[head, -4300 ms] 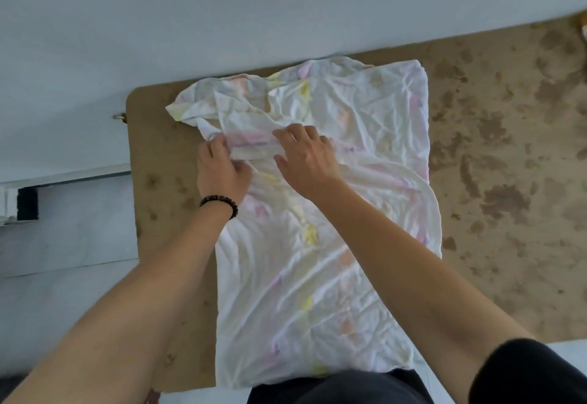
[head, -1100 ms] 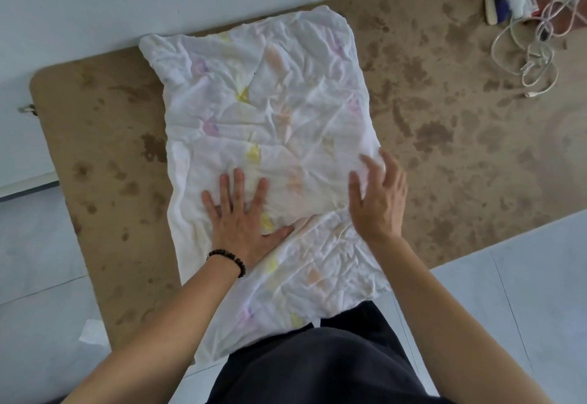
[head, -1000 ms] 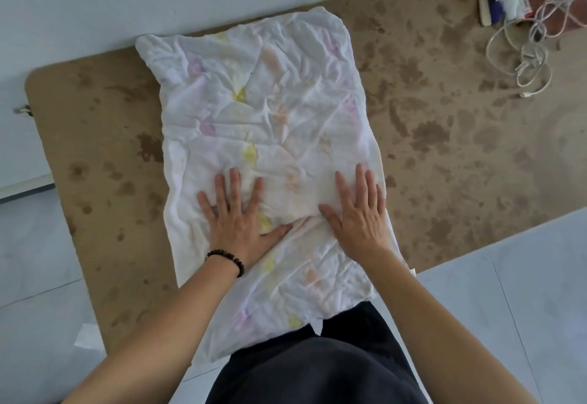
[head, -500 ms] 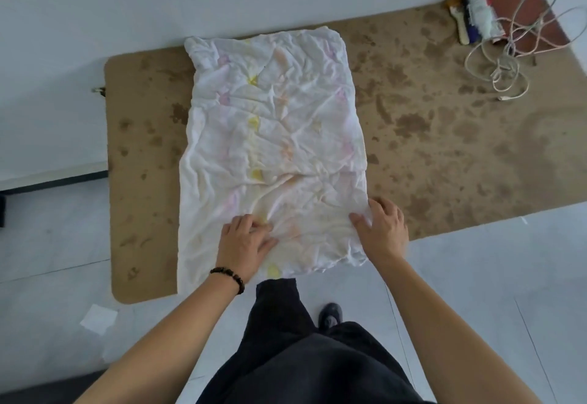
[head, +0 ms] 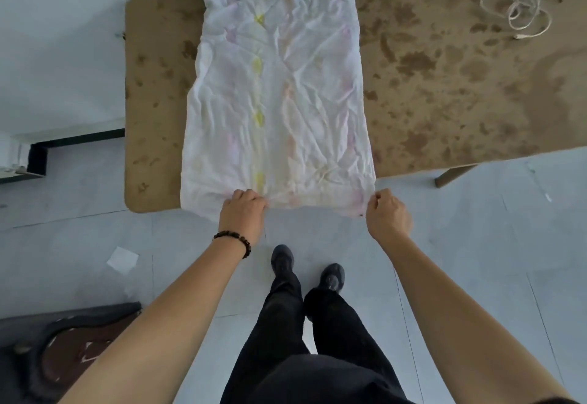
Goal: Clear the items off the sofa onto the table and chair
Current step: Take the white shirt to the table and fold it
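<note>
Head view: person stands at a table (head: 444, 92), looking down.
Cloth (head: 276, 86): white w/ faint pink & yellow marks, creased, spread flat on table, near edge at the rim.
Left hand (head: 243, 211): fingers pinched on near hem.
Right hand (head: 386, 213): fingers clamped on near corner.
Handling: prob. light, limp, non-fragile; grip corners.
Table top: brown, blotchy, hard; cable (head: 521, 6) far right.

Head camera looks steeply down over table (head: 444, 92) edge and floor (head: 476, 244).
</note>
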